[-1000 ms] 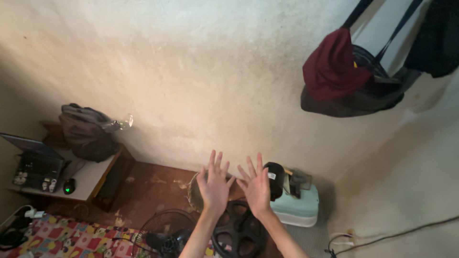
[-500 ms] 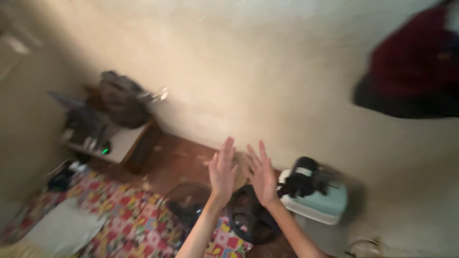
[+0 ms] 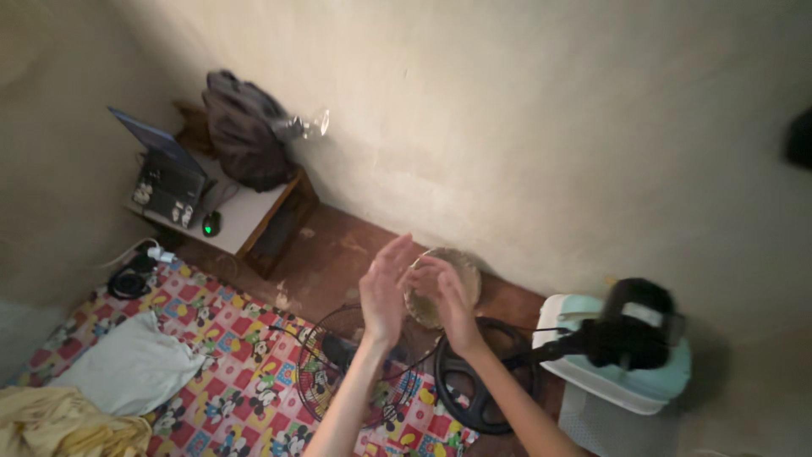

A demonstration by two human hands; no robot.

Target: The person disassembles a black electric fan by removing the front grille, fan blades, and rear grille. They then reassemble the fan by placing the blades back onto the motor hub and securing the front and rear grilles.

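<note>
My left hand (image 3: 385, 292) and my right hand (image 3: 448, 305) are raised in front of me, palms turned toward each other with a small gap between them, fingers extended. Neither hand holds anything. Far below them on the floor lie a round pale bowl (image 3: 461, 275), a wire fan guard (image 3: 338, 368) and a black fan base (image 3: 478, 385).
A low white table (image 3: 245, 222) at the left carries a laptop (image 3: 161, 173), a mouse (image 3: 211, 223) and a dark backpack (image 3: 245, 127). A patterned floor mat (image 3: 228, 372) holds a white cloth (image 3: 131, 368). A pale green bin (image 3: 622, 377) with a black object stands at the right.
The view has tilted down and left, bringing the mat and table further in. My hands have turned from open palms facing away to palms facing each other, closer together.
</note>
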